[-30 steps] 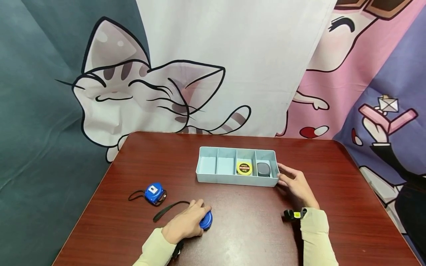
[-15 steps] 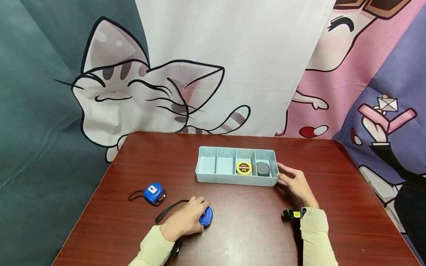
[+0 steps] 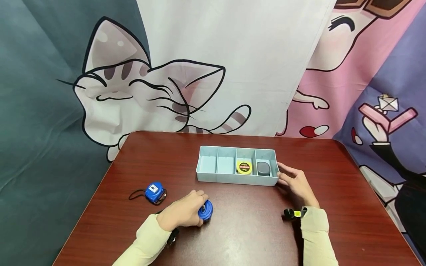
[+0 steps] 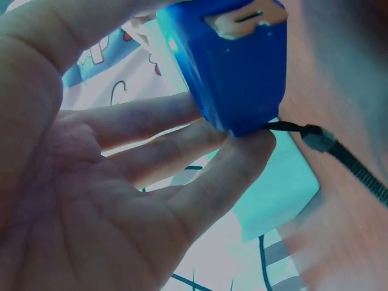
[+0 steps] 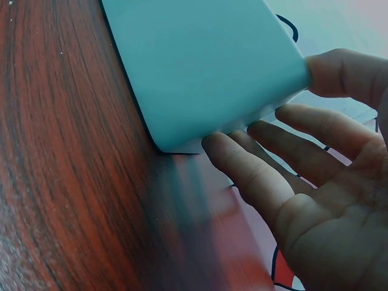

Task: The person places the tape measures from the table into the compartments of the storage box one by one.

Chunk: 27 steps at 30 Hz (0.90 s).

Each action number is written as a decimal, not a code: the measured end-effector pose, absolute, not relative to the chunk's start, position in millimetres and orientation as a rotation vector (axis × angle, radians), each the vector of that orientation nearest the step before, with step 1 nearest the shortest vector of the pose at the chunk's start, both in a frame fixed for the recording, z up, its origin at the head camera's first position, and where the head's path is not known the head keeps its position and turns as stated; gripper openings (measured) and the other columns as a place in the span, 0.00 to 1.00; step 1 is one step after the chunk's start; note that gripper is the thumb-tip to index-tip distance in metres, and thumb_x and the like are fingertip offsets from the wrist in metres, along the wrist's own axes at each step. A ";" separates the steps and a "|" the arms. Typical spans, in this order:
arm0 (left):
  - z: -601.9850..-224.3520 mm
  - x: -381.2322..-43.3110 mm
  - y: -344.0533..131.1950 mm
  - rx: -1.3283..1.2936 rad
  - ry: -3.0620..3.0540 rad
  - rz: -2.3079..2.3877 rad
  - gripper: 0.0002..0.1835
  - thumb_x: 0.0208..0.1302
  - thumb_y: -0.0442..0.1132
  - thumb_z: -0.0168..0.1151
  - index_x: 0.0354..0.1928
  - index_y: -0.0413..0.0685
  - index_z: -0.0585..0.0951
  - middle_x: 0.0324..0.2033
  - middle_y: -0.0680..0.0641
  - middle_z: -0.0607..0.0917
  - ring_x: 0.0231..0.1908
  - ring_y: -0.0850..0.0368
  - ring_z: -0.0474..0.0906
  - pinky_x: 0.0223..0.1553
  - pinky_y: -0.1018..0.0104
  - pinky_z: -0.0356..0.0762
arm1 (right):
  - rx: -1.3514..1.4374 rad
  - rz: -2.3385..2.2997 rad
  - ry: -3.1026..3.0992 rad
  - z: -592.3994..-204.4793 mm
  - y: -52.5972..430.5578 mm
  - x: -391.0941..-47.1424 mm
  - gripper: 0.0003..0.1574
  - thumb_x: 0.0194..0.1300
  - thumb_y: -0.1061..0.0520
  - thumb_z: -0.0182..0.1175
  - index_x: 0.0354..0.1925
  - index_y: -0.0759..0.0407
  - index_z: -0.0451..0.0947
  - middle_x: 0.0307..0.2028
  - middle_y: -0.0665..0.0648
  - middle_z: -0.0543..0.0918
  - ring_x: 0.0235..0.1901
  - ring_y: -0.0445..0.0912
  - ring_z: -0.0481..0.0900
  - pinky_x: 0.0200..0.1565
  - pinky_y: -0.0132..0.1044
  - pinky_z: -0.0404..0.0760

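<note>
My left hand (image 3: 181,213) grips a blue tape measure (image 3: 205,210) between thumb and fingertips, a little in front of the light blue divided tray (image 3: 233,178). Close up in the left wrist view, the tape measure (image 4: 242,76) has a dark wrist strap (image 4: 357,173) trailing from its lower corner. At the tray's right end rests my right hand (image 3: 297,186), fingertips against the end wall and thumb at the corner, fingers fairly straight. A yellow tape measure (image 3: 244,167) lies in the tray's third compartment from the left, and a grey rounded object (image 3: 263,169) in the fourth.
A second blue tape measure (image 3: 154,192) with a black cord loop lies to the left on the brown table (image 3: 116,225). Behind the table's far edge hangs a cartoon-printed curtain (image 3: 253,48). Something black (image 3: 411,210) stands beyond the right edge.
The left hand has shifted up the view toward the tray with the blue tape measure, whose strap has slipped mostly behind the hand. The right hand and tray stay put.
</note>
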<state>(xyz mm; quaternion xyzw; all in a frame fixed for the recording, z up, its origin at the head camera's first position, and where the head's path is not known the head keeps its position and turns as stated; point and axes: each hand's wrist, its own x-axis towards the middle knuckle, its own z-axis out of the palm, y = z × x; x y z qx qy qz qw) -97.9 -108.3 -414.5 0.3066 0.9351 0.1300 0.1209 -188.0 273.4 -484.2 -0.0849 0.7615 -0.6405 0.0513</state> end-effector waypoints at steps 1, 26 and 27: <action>-412.7 -98.7 -108.1 0.896 2.724 0.378 0.28 0.35 0.38 0.74 0.44 0.39 0.76 0.33 0.50 0.75 0.35 0.55 0.70 0.35 0.69 0.73 | -0.261 -1.951 2.315 -484.1 273.6 -188.4 0.33 0.64 0.59 0.57 0.63 0.69 0.62 0.58 0.73 0.66 0.44 0.48 0.81 0.42 0.39 0.78; -358.9 -119.9 -112.2 0.849 2.595 0.485 0.30 0.44 0.39 0.71 0.52 0.37 0.74 0.43 0.48 0.76 0.42 0.55 0.73 0.39 0.66 0.76 | -0.225 -1.961 2.260 -486.4 273.7 -189.0 0.33 0.65 0.59 0.56 0.64 0.70 0.59 0.60 0.75 0.63 0.47 0.53 0.79 0.44 0.40 0.77; -356.7 -121.3 -112.1 0.847 2.594 0.480 0.30 0.44 0.39 0.71 0.52 0.38 0.74 0.43 0.48 0.76 0.43 0.55 0.72 0.39 0.66 0.76 | -0.216 -1.962 2.265 -486.3 273.8 -189.2 0.33 0.64 0.59 0.56 0.64 0.69 0.60 0.60 0.74 0.64 0.46 0.52 0.80 0.43 0.39 0.77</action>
